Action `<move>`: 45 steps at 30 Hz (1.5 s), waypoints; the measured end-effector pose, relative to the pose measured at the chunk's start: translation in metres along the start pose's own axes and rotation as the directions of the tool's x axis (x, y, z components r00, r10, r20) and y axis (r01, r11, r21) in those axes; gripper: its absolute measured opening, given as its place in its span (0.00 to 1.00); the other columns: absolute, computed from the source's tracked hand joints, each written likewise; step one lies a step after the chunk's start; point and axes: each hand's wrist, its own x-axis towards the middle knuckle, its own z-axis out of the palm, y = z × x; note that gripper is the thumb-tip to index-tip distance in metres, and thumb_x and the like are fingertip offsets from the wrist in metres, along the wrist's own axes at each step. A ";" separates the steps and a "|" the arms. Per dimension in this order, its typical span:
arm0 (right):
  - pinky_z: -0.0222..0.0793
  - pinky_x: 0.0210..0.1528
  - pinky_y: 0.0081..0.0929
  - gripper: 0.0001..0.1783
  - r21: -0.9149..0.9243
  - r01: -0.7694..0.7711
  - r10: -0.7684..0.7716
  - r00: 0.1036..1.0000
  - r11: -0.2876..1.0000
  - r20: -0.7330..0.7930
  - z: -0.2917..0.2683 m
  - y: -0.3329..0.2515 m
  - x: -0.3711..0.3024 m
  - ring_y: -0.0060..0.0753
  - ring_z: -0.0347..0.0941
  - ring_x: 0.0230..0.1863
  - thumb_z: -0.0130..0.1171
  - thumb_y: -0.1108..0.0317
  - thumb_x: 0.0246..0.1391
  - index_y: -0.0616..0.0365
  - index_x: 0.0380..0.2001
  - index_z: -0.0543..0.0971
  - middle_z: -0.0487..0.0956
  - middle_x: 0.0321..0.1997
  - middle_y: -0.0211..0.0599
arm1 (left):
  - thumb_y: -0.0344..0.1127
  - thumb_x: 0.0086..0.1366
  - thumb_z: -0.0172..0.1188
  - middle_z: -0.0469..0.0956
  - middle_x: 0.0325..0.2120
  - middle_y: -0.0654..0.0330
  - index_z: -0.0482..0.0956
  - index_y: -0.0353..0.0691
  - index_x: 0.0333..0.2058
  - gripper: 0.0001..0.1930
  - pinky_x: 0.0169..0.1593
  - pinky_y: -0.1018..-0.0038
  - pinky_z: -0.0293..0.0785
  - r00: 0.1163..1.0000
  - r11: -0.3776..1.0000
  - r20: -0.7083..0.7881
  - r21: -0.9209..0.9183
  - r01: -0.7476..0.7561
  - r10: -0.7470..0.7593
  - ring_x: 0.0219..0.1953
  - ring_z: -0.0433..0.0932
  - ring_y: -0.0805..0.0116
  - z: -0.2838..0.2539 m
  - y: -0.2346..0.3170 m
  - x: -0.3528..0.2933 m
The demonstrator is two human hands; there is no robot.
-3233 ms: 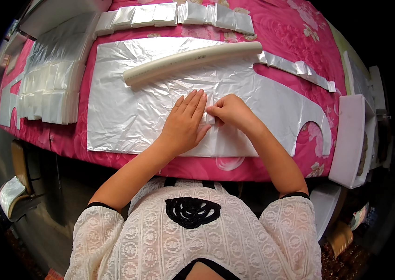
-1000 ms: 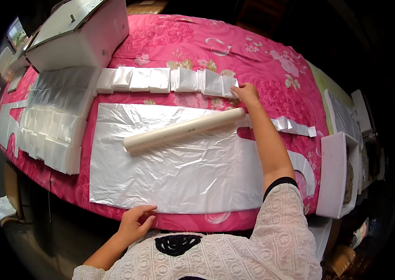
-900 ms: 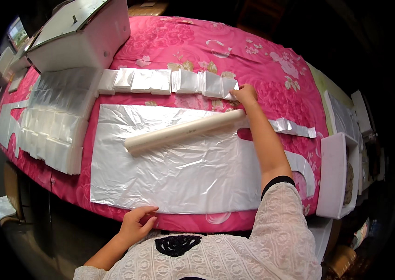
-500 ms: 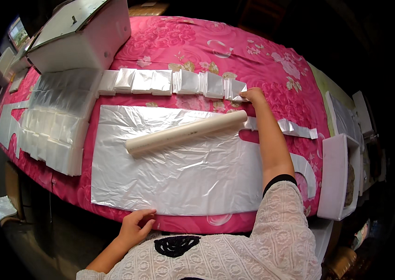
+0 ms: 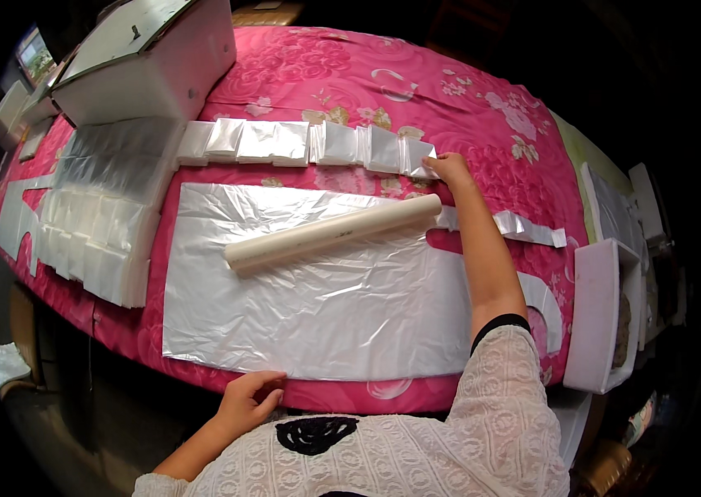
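Note:
A row of small folded plastic bags [image 5: 276,142] runs across the table's middle. At its right end, my right hand [image 5: 451,168] reaches out and pinches the edge of the last folded bag [image 5: 419,155]. Closer to me lies a large flat stack of whitish plastic bags [image 5: 325,319], creased and shiny, its handle straps extending to the right. A long cream roller or tube [image 5: 334,234] rests slantwise on top of it. My left hand [image 5: 249,402] is by the table's near edge, just below the stack, fingers curved and apart, holding nothing.
A pink floral cloth [image 5: 483,99] covers the table. At the left stands a white box [image 5: 151,83] with a lid; in front of it are stacked folded bags [image 5: 93,240]. A white open-topped bin [image 5: 595,315] stands at the right edge.
The view has shifted slightly. My left hand has moved a little to the right along the near edge; my right hand stays at the end of the row.

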 end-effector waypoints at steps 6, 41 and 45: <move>0.69 0.44 0.34 0.27 -0.181 0.147 -0.171 0.977 0.972 -0.124 -0.013 -0.028 -0.046 0.44 0.75 0.42 0.62 0.47 0.42 0.60 0.37 0.80 0.79 0.39 0.46 | 0.26 0.54 0.60 0.79 0.32 0.53 0.76 0.36 0.42 0.15 0.37 0.76 0.75 0.996 0.994 0.023 0.072 -0.083 0.081 0.33 0.80 0.66 0.001 -0.003 -0.004; 0.44 0.66 0.38 0.28 -0.414 0.577 -0.566 0.808 0.704 0.162 -0.052 0.102 -0.319 0.45 0.47 0.67 0.47 0.59 0.55 0.60 0.58 0.63 0.56 0.65 0.46 | 0.43 0.55 0.57 0.34 0.63 0.36 0.42 0.32 0.62 0.44 0.65 0.57 0.39 0.818 0.650 0.250 0.507 -0.566 0.517 0.66 0.36 0.40 0.136 0.057 0.130; 0.45 0.66 0.37 0.27 -0.497 0.383 -0.456 0.889 0.779 -0.030 -0.116 0.173 -0.284 0.48 0.51 0.66 0.44 0.62 0.56 0.64 0.58 0.62 0.58 0.64 0.49 | 0.43 0.55 0.57 0.34 0.63 0.37 0.43 0.31 0.62 0.43 0.65 0.58 0.39 0.826 0.641 0.272 0.527 -0.558 0.494 0.66 0.35 0.40 0.139 0.063 0.130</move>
